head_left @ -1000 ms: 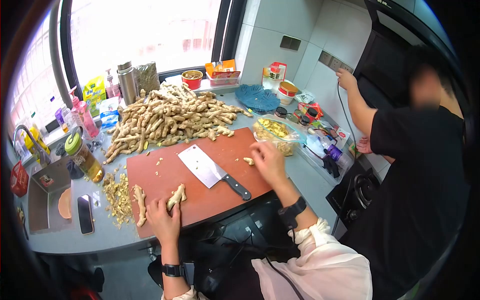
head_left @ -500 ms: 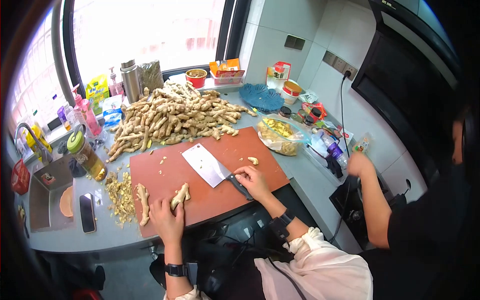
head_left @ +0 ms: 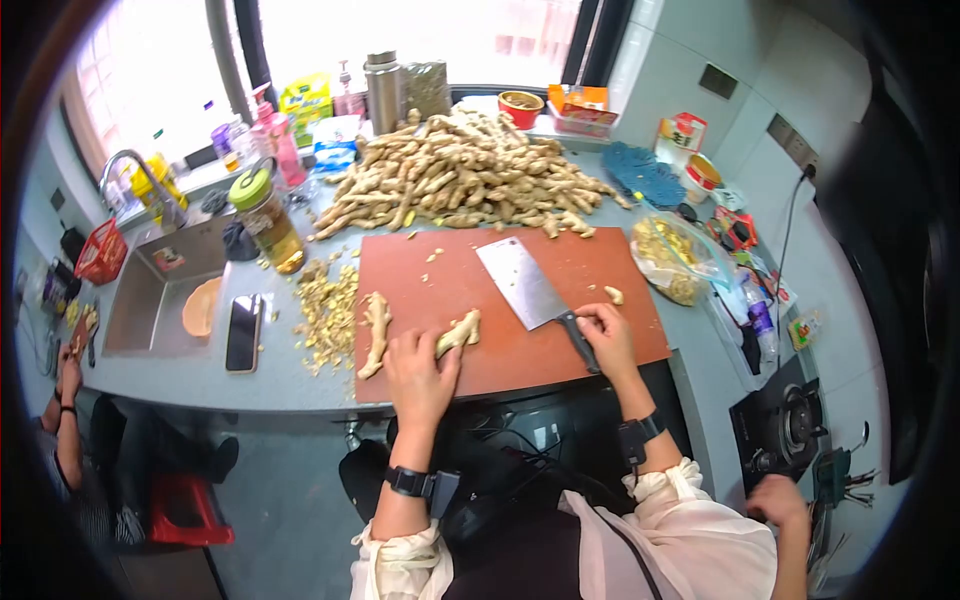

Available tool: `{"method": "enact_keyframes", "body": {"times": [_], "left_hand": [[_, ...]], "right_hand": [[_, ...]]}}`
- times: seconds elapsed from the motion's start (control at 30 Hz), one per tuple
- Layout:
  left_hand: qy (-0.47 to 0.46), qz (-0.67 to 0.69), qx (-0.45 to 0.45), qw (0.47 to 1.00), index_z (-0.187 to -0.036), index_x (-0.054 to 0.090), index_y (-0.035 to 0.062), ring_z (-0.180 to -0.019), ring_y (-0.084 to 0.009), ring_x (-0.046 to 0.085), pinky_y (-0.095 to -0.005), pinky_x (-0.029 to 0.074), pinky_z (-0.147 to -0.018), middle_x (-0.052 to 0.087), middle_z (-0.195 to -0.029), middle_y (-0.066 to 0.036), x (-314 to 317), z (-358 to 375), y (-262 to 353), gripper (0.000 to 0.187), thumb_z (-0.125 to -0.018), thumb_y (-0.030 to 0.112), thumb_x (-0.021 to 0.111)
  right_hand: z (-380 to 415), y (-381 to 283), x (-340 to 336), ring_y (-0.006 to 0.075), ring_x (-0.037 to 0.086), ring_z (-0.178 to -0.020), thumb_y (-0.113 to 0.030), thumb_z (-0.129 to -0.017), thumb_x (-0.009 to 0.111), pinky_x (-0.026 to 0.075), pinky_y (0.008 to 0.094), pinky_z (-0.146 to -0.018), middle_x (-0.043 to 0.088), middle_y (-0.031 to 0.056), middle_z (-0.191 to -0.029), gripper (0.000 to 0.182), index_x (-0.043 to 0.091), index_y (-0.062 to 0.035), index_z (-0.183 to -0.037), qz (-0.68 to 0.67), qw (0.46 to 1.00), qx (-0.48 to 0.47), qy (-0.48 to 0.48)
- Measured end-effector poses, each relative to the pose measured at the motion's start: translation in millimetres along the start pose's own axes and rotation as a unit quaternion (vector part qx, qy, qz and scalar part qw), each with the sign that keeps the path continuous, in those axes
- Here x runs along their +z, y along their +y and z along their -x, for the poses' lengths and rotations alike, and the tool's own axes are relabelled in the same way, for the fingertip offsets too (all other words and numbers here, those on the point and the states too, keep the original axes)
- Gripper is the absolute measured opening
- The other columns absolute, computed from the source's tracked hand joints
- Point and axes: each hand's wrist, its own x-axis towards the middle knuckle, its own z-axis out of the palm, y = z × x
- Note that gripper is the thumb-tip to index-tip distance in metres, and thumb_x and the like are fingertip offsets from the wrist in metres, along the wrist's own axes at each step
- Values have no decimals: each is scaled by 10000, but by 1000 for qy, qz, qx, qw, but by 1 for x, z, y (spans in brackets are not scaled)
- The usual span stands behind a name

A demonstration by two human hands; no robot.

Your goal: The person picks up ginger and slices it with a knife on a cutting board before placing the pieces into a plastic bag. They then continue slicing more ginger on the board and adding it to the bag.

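On the reddish-brown cutting board (head_left: 440, 270), my left hand (head_left: 420, 375) lies flat with fingers spread. To its left is a long piece of ginger root (head_left: 374, 335); a shorter ginger piece (head_left: 460, 333) lies by its fingertips on the right. My right hand (head_left: 610, 345) rests loosely beside the black handle of a cleaver (head_left: 522, 282), fingertips at the handle's upper end and not wrapped round it. The cleaver lies flat, its blade pointing away and to the left. A small ginger bit (head_left: 613, 295) sits above my right hand.
A large ginger heap (head_left: 470, 170) stands behind the board. Peelings (head_left: 330, 305), a phone (head_left: 243, 333), a green-lidded bottle (head_left: 268, 225) and a sink (head_left: 165, 320) are left. A bag of sliced ginger (head_left: 670, 255) stands right. Other people's hands (head_left: 778, 500) show at both sides.
My view has swung left, showing more of the sink side and a seated person there. The other person's arm at the right has lowered. My hands stay by the ginger and cleaver.
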Motion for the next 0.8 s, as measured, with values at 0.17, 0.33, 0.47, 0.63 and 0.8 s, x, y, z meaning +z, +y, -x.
{"method": "enact_keyframes", "body": {"times": [0.17, 0.33, 0.47, 0.63, 0.8], "left_hand": [[-21, -3, -25, 999, -1086, 710, 98, -1056, -313, 575, -451, 432, -941, 621, -1066, -95, 0, 1, 0, 300, -860, 281, 784], [-23, 4, -26, 999, -1088, 724, 100, -1048, -291, 574, -443, 432, -938, 633, -1066, -71, -1, 0, 2, 280, -887, 290, 770], [-5, -1, -13, 1000, -1103, 740, 117, -1029, -279, 580, -426, 430, -907, 637, -1048, -67, 2, 0, 0, 292, -884, 307, 776], [-19, 21, -8, 1000, -1070, 733, 118, -1002, -280, 588, -426, 425, -912, 647, -1022, -51, -1, 0, 0, 266, -856, 261, 802], [-39, 74, -9, 996, -1000, 704, 111, -963, -289, 606, -420, 423, -918, 666, -1011, -44, 2, -2, -1, 230, -807, 153, 822]], "right_hand": [[0, 4, 1, 107, 541, -734, -73, -910, 718, 453, 268, -679, 602, 30, -893, 142, 736, 5, -1027, -11, 1000, -1, 4], [0, 7, 0, 101, 541, -754, -46, -906, 713, 452, 262, -692, 598, 30, -898, 139, 727, 18, -1029, -13, 1000, -3, -2], [0, 1, 0, 100, 537, -760, -42, -909, 707, 452, 261, -700, 600, 25, -904, 144, 723, 22, -1037, -17, 1000, 5, -5], [1, -2, -1, 100, 531, -757, -48, -913, 705, 452, 261, -700, 606, 21, -904, 146, 723, 21, -1041, 0, 1000, -1, -2], [0, -1, 0, 99, 529, -738, -48, -911, 708, 450, 259, -684, 606, 20, -886, 147, 724, 19, -1040, -12, 1000, -6, 1]]}}
